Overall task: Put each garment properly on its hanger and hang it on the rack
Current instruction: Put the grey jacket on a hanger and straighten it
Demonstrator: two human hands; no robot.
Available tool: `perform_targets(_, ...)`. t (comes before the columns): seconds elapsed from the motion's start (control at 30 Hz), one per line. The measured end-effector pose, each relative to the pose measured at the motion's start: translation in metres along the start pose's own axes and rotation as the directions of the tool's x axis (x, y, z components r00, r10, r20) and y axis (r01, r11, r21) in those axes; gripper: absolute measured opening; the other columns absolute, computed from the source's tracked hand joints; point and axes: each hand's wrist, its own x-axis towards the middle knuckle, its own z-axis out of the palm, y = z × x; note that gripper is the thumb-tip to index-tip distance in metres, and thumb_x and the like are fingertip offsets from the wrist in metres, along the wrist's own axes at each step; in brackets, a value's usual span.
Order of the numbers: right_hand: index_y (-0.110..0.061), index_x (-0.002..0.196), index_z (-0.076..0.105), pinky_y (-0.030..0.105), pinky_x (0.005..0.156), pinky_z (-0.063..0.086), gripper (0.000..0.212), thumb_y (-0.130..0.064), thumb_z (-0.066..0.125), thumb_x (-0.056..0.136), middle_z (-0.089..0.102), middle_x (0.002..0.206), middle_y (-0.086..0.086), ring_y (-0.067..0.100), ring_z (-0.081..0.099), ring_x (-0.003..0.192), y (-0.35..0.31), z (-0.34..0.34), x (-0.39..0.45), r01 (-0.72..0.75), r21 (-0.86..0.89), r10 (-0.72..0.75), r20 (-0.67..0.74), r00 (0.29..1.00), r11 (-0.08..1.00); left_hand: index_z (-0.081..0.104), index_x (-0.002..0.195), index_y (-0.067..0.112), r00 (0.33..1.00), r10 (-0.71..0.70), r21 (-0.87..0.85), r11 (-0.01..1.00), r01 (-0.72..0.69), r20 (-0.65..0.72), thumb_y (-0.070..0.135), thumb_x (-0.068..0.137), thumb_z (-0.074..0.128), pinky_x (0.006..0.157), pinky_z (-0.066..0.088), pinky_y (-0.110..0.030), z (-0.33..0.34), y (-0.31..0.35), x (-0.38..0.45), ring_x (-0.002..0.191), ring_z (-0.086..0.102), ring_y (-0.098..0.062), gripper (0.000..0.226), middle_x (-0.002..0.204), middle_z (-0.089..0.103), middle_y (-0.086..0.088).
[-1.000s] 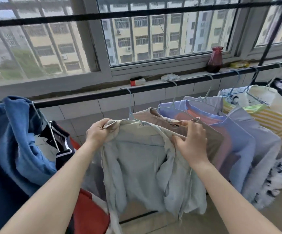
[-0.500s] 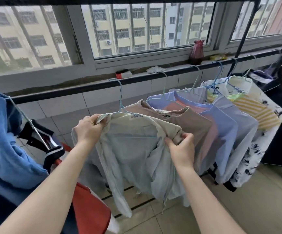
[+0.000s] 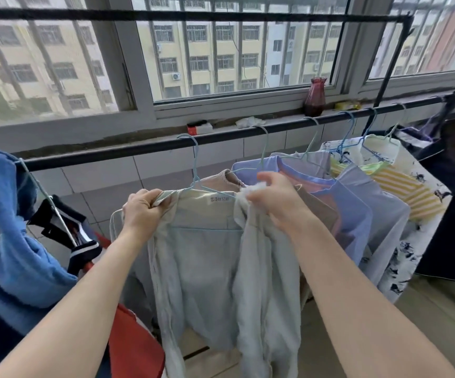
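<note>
A pale grey-green shirt [image 3: 207,263] hangs open on a light blue wire hanger [image 3: 196,170], whose hook sits over the black rack bar [image 3: 139,147]. My left hand [image 3: 141,207] grips the shirt's left collar and shoulder edge. My right hand [image 3: 272,197] pinches the shirt's right collar edge, bunched up near the hanger's right arm. The neck label faces me between the two hands.
Right of it hang a tan top [image 3: 316,211], a lilac shirt [image 3: 357,203], a yellow striped top [image 3: 406,192], a white printed garment [image 3: 417,241] and a dark garment [image 3: 449,214]. Blue [image 3: 5,227] and red [image 3: 133,342] garments hang left. A red vase [image 3: 314,98] stands on the sill.
My right hand has risen from the shirt's front to its right collar edge and bunched the fabric there. The left hand keeps its grip. The view has tilted slightly.
</note>
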Motion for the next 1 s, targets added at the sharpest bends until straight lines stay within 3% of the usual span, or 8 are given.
perform_targets(0.17, -0.017, 0.129, 0.051, 0.036, 0.084, 0.052, 0.067, 0.026, 0.043, 0.078, 0.057, 0.109, 0.011, 0.022, 0.059, 0.094, -0.027, 0.055, 0.009, 0.109, 0.414, -0.139, 0.043, 0.989, 0.904, 0.069, 0.079, 0.015, 0.999, -0.028, 0.033, 0.999, 0.029, -0.021, 0.057, 0.08, 0.048, 0.083, 0.039, -0.039, 0.002, 0.009, -0.002, 0.09, 0.049, -0.029, 0.047, 0.078, 0.056, -0.004)
perform_targets(0.33, -0.012, 0.141, 0.038, 0.041, 0.106, 0.042, 0.065, 0.002, 0.046, 0.078, 0.055, 0.126, 0.013, 0.031, 0.052, 0.122, 0.025, 0.06, 0.008, 0.138, -0.198, -0.152, -0.053, 0.987, 0.97, 0.071, 0.105, 0.041, 0.995, -0.092, 0.031, 0.995, 0.091, 0.038, 0.051, 0.09, 0.05, 0.09, 0.035, -0.034, 0.007, 0.012, -0.006, 0.098, 0.047, -0.023, 0.028, 0.091, 0.058, 0.0)
perform_targets(0.57, -0.017, 0.15, 0.03, 0.032, 0.091, 0.04, 0.066, -0.005, 0.048, 0.088, 0.06, 0.124, 0.014, 0.032, 0.052, 0.119, 0.024, 0.036, 0.006, 0.228, -0.797, -0.347, 0.025, 0.938, 0.56, 0.07, 0.105, 0.026, 0.971, -0.24, -0.024, 0.971, 0.24, -0.016, 0.032, 0.084, 0.031, 0.083, 0.042, -0.036, 0.001, 0.026, -0.004, 0.103, 0.057, -0.03, 0.045, 0.108, 0.069, -0.006)
perform_targets(0.63, -0.014, 0.147, 0.037, 0.018, 0.088, 0.041, 0.07, 0.007, 0.051, 0.082, 0.061, 0.127, 0.01, 0.029, 0.056, 0.117, 0.022, 0.04, 0.005, 0.283, -0.591, -0.355, -0.006, 0.935, 0.756, 0.069, 0.107, 0.028, 0.964, -0.267, -0.015, 0.964, 0.267, -0.018, 0.032, 0.087, 0.029, 0.087, 0.044, -0.039, 0.003, 0.033, -0.004, 0.103, 0.057, -0.03, 0.045, 0.111, 0.068, -0.005)
perform_targets(0.7, -0.017, 0.138, 0.045, 0.024, 0.077, 0.055, 0.07, 0.019, 0.048, 0.078, 0.056, 0.123, 0.003, 0.029, 0.059, 0.111, 0.02, 0.045, 0.0, 0.24, -0.069, -0.244, -0.066, 0.967, 0.968, 0.068, 0.109, 0.033, 0.966, -0.257, 0.007, 0.966, 0.257, -0.016, 0.034, 0.088, 0.026, 0.091, 0.045, -0.042, 0.008, 0.04, -0.005, 0.104, 0.056, -0.03, 0.047, 0.111, 0.065, -0.005)
perform_targets(0.77, -0.022, 0.134, 0.043, 0.035, 0.064, 0.061, 0.069, 0.021, 0.042, 0.08, 0.048, 0.11, -0.006, 0.026, 0.061, 0.098, 0.021, 0.047, -0.005, 0.14, 0.219, -0.121, -0.101, 0.988, 0.966, 0.067, 0.109, 0.038, 0.968, -0.249, 0.019, 0.968, 0.25, -0.043, 0.036, 0.093, 0.026, 0.095, 0.042, -0.043, 0.01, 0.047, -0.008, 0.1, 0.054, -0.028, 0.045, 0.11, 0.057, -0.004)
perform_targets(0.9, -0.027, 0.149, 0.031, 0.036, 0.058, 0.061, 0.08, 0.014, 0.045, 0.081, 0.041, 0.076, -0.003, 0.012, 0.051, 0.064, 0.032, 0.04, -0.014, 0.106, -0.054, -0.107, -0.011, 0.994, 0.993, 0.067, 0.108, 0.045, 0.977, -0.204, 0.135, 0.968, 0.211, -0.065, 0.04, 0.095, 0.028, 0.1, 0.028, -0.043, 0.009, 0.06, -0.01, 0.103, 0.048, -0.025, 0.042, 0.108, 0.057, -0.004)
perform_targets(1.0, -0.031, 0.154, 0.019, 0.045, 0.072, 0.061, 0.087, 0.007, 0.046, 0.081, 0.045, 0.072, 0.0, 0.017, 0.052, 0.069, 0.028, 0.026, -0.015, 0.103, -0.379, -0.065, 0.111, 0.992, 0.92, 0.069, 0.106, 0.042, 0.975, -0.221, 0.148, 0.966, 0.213, 0.039, 0.05, 0.088, 0.029, 0.099, 0.028, -0.04, 0.01, 0.06, -0.004, 0.118, 0.049, -0.024, 0.044, 0.111, 0.065, -0.001)
